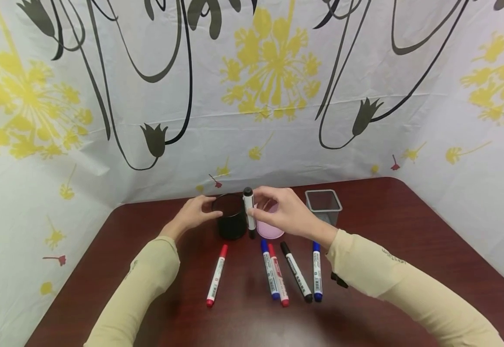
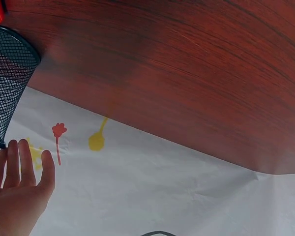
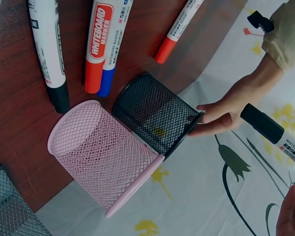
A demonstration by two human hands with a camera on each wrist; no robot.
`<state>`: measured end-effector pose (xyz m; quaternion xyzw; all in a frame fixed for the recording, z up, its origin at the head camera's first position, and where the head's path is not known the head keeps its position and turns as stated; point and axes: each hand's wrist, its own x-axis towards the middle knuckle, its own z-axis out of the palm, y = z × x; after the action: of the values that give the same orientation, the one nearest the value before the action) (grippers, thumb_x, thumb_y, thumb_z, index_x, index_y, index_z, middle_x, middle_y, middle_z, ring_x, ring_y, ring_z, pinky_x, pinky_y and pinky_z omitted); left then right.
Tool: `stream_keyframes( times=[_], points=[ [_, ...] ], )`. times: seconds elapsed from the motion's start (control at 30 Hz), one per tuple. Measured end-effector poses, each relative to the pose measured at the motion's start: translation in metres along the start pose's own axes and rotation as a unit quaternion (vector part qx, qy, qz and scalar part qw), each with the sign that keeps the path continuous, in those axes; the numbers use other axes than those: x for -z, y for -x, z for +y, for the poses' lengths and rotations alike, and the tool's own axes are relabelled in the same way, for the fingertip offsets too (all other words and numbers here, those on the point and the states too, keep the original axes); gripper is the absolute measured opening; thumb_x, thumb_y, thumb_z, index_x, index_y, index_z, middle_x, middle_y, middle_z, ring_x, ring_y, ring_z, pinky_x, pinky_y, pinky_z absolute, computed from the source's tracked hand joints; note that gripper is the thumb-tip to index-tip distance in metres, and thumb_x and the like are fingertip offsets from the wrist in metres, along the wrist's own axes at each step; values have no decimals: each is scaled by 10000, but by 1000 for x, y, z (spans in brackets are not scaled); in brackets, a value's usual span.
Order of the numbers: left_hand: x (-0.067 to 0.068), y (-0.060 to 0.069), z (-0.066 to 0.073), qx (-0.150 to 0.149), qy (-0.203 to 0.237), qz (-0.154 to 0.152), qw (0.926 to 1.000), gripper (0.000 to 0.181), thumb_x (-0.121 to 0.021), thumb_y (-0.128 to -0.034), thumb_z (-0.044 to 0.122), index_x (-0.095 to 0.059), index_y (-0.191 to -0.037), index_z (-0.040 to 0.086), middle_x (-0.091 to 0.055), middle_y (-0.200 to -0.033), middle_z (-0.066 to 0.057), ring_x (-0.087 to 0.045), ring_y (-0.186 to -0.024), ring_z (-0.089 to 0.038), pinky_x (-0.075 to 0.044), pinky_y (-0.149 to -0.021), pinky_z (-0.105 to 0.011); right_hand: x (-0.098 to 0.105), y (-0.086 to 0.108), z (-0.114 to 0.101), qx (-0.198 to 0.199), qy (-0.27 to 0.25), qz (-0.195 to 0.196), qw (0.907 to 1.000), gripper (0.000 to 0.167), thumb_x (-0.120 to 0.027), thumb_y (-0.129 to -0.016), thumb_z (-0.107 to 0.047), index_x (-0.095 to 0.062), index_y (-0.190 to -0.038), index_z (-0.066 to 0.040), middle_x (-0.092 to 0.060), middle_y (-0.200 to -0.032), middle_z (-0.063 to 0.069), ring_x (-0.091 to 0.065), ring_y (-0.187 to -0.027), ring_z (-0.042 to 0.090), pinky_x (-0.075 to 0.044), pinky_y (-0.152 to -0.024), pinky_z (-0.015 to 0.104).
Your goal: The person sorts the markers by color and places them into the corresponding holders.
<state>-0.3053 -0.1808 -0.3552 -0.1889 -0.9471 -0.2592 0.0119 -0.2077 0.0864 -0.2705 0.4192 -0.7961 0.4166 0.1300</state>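
Observation:
My right hand (image 1: pixel 284 207) pinches a black-capped whiteboard marker (image 1: pixel 250 212), held upright near the right side of a black mesh pen cup (image 1: pixel 232 226). In the right wrist view, the held marker (image 3: pixel 268 129) stands apart from the cups, above their rims. My left hand (image 1: pixel 194 212) holds the rim of the black cup from the left, the thumb reaching over its front edge. A pink mesh pen cup (image 1: pixel 270 230) stands beside the black one, partly covered by my right hand. Seen from the right wrist, both cups show their mesh walls.
A grey square mesh holder (image 1: pixel 323 202) stands to the right of the cups. On the dark red table (image 1: pixel 243 327) lie a red marker (image 1: pixel 217 274), a blue and red pair (image 1: pixel 274 274), a black marker (image 1: pixel 296 272) and another blue one (image 1: pixel 317 272). Patterned cloth (image 1: pixel 234 159) hangs behind.

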Motion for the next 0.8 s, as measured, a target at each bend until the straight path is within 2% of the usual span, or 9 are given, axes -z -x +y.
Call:
stream_keyframes(
  times=[0.1, 0.2, 0.37, 0.6, 0.8],
  points=[
    [0, 0, 0, 28, 8, -15, 10000, 632, -657, -770, 390, -484, -1248, 13, -481, -1213, -169, -423, -1113, -290, -324, -915, -433, 0, -3, 0, -98, -48, 3, 9999, 208, -632, -816, -125, -607, -1003, -38, -590, -823, 3, -558, -741, 110, -469, -675, 328],
    [0, 0, 0, 22, 5, -6, 10000, 629, -657, -771, 386, -484, -1248, 15, -479, -1214, -169, -422, -1114, -290, -322, -917, -432, -4, -6, 16, -105, 5, 39, 9999, 230, -630, -822, -201, -608, -1017, -81, -586, -835, -40, -551, -746, 65, -466, -667, 280],
    [0, -1, -1, 24, 8, 12, 10000, 631, -658, -770, 388, -486, -1247, 14, -482, -1212, -168, -427, -1108, -285, -325, -918, -426, -3, -11, 20, -209, 98, 136, 9996, 235, -635, -817, -205, -608, -1017, -84, -592, -824, -50, -556, -738, 55, -462, -653, 254],
    [0, -1, -1, 45, 58, 1, 10000, 620, -656, -776, 374, -482, -1249, 14, -481, -1211, -174, -428, -1111, -295, -326, -917, -428, -5, -22, 25, -267, 67, 263, 9993, 168, -637, -812, -183, -617, -953, -93, -605, -769, -69, -556, -719, 52, -467, -642, 291],
    [0, -2, -1, 66, 12, 11, 10000, 613, -655, -779, 371, -486, -1245, 12, -484, -1212, -168, -428, -1113, -289, -327, -917, -427, -6, -29, 28, -427, 90, 304, 9986, 178, -637, -813, -189, -620, -957, -86, -605, -787, -57, -554, -727, 52, -463, -647, 253]
  ],
)
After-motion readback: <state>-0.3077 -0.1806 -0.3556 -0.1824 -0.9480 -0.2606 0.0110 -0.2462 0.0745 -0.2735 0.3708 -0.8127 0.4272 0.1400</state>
